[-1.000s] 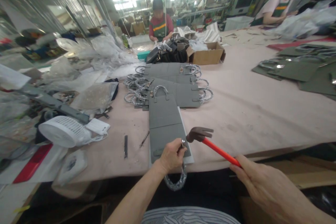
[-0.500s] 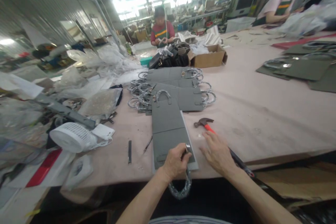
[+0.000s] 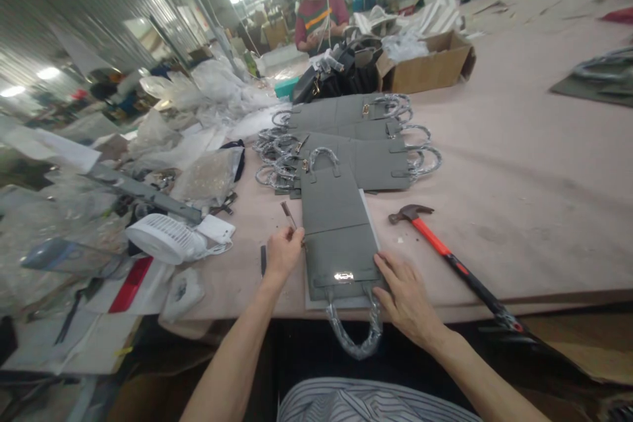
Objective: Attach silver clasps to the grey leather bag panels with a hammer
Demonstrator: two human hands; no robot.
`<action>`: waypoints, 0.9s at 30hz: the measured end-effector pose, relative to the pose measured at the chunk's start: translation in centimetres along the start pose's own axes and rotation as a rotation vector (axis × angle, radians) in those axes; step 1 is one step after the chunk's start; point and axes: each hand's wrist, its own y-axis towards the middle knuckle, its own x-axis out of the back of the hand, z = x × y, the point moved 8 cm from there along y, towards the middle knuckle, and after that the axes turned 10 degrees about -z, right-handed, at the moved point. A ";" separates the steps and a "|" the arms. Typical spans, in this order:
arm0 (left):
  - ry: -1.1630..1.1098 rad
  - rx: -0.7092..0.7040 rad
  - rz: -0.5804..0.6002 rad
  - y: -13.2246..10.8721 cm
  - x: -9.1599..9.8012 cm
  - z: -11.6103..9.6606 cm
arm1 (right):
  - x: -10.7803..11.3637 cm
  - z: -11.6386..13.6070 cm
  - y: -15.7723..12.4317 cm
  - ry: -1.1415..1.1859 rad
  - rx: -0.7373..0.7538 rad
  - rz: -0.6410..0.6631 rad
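A long grey bag panel (image 3: 336, 247) lies on a white backing sheet at the table's near edge. A shiny metal fitting (image 3: 343, 275) sits near its lower end. A plastic-wrapped handle (image 3: 353, 343) hangs from that end over the edge; another wrapped handle (image 3: 324, 157) is at the far end. My left hand (image 3: 283, 256) is closed on a slim metal tool (image 3: 287, 212) beside the panel's left edge. With fingers apart, my right hand (image 3: 408, 293) rests against the panel's lower right edge. A claw hammer (image 3: 438, 241) with an orange and black handle lies to its right.
Beyond the panel, several grey bag panels (image 3: 366, 161) with wrapped handles are stacked. Behind them stand black bags (image 3: 346, 72) and a cardboard box (image 3: 430, 69). A white fan (image 3: 165, 237) and plastic bags lie left. A co-worker (image 3: 321, 16) is across the table.
My left hand has left the fitting on the panel and moved left, taking up the slim tool from the table. My right hand has moved from beside the hammer to the panel's edge.
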 end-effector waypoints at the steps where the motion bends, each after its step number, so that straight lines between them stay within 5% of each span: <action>1: 0.240 -0.030 0.008 1.1 0.9 1.3 | -0.1 0.0 -0.1 -0.009 0.006 -0.007; 3: 0.509 -0.043 0.034 2.6 2.1 3.7 | -0.3 0.0 -0.3 -0.023 0.024 -0.021; 6: 0.565 -0.064 0.034 2.8 2.5 5.6 | -0.4 0.0 -0.5 -0.026 0.058 -0.049; 14: 0.620 -0.243 0.064 -0.6 2.0 6.0 | -0.1 0.1 -0.3 -0.048 0.100 -0.091; 19: 0.622 -0.334 0.045 -1.9 1.2 3.7 | -0.5 -0.3 -0.3 -0.041 0.108 -0.094; 24: 0.585 -0.266 0.225 -1.5 -1.8 2.1 | -0.3 -0.6 0.0 -0.010 0.092 -0.062; 27: 0.614 -0.228 0.246 -1.5 -1.8 1.5 | 0.8 0.0 0.8 -0.013 0.098 -0.037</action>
